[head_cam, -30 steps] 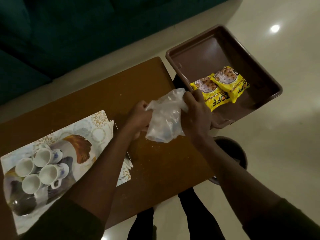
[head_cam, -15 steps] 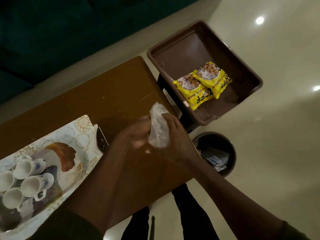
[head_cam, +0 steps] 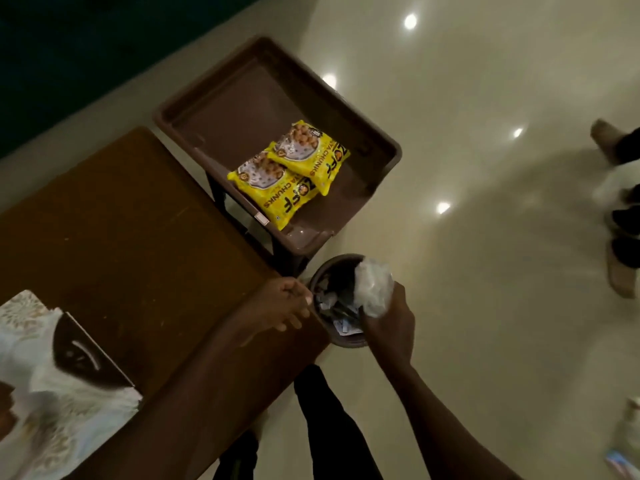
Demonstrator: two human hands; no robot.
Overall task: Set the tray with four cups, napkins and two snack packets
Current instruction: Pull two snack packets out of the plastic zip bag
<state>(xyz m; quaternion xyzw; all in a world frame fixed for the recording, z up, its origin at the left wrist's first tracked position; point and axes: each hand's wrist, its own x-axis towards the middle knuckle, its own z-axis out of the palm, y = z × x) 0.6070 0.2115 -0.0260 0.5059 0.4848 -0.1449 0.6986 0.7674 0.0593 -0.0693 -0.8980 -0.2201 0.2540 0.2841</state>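
Note:
Two yellow snack packets (head_cam: 289, 171) lie overlapping in a brown plastic bin (head_cam: 377, 181) past the table's right end. My right hand (head_cam: 389, 320) is shut on a crumpled clear plastic bag (head_cam: 372, 287), held over a round waste bin (head_cam: 337, 306) on the floor. My left hand (head_cam: 282, 303) rests loosely curled at the wooden table's (head_cam: 131, 237) right edge, holding nothing. A patterned serving tray (head_cam: 52, 393) shows at the lower left, blurred; the cups are out of view.
The waste bin holds scraps of paper. A dark sofa fills the top left. Someone's feet (head_cam: 620, 216) stand on the shiny tiled floor at the far right. My own legs show below the table edge.
My right hand has carried the crumpled plastic bag off the table to above the waste bin. My left hand let go of it. The view swung right, so the cups left the frame.

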